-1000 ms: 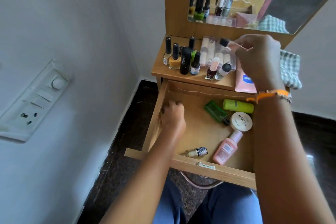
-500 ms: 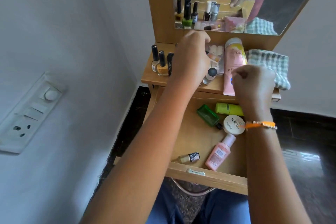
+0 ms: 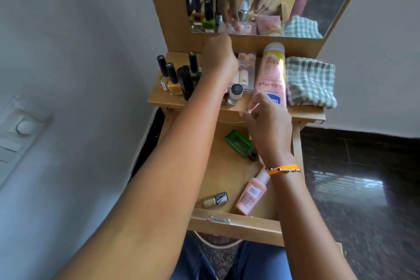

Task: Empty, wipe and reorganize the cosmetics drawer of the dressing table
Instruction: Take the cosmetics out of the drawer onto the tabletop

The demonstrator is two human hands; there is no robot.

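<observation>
The drawer (image 3: pixel 227 166) is pulled open below the tabletop (image 3: pixel 159 100); a green bottle (image 3: pixel 238 146), pink bottle (image 3: pixel 250 193) and gold polish (image 3: pixel 213 199) lie inside. Left hand (image 3: pixel 218 57) reaches among tabletop bottles; grip indeterminate. Right hand (image 3: pixel 268 125), fingers curled, hovers over the drawer; contents unclear.

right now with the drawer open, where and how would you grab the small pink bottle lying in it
Grip the pink bottle across its flat body, coming straight down from above. It lies on its side on the drawer floor, cap toward the back, with bare wood on both long sides, so thumb and fingers fit either side. The narrower cap end partly hides under the right hand's wrist, so the labelled middle is probably the easier hold.
</observation>
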